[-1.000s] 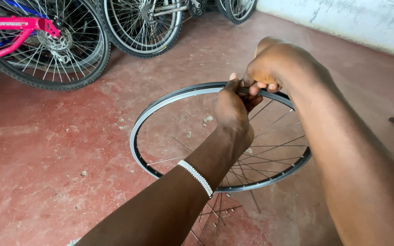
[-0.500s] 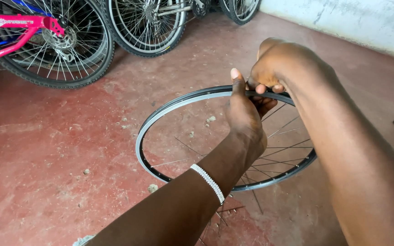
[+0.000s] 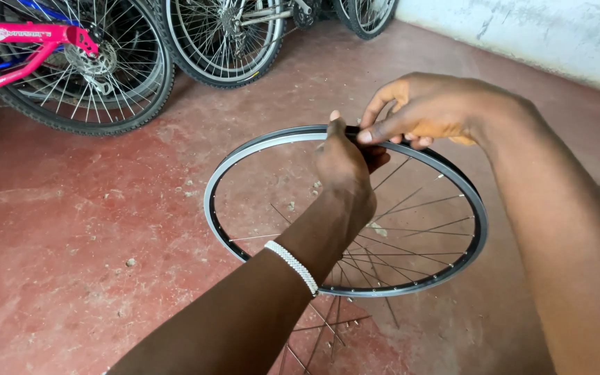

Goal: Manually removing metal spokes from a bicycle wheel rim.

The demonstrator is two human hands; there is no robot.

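Red concrete floor [image 3: 71, 229] takes up most of what I see, worn and dusty, with small pebbles scattered left of the work. It runs open to the left and toward me; along the top edge it is closed off by a pale wall [image 3: 522, 35] at upper right and a row of parked bicycle wheels [image 3: 223, 42], with a pink bicycle frame [image 3: 29, 48] in the upper left corner.

Next in size is the bare bicycle rim [image 3: 230, 239], a silver and black hoop held tilted above the floor in the middle of my view. Thin spokes [image 3: 411, 250] hang loose across its right half and fan out below its near edge, some ends resting toward the floor. Room is free all round the hoop except at the far edge, where both hands meet.

My right hand [image 3: 439, 111] comes in from the right and sits over the rim's far edge, thumb and forefinger pinching at something small there; I cannot tell what it is. My left hand [image 3: 345, 167] reaches up through the hoop, fingers curled against the same spot, thumb upright. A white beaded bracelet [image 3: 293, 266] circles the left wrist.

Against the earlier frame, the rim sits slightly further right and both hands have kept to the same spot on the far edge.
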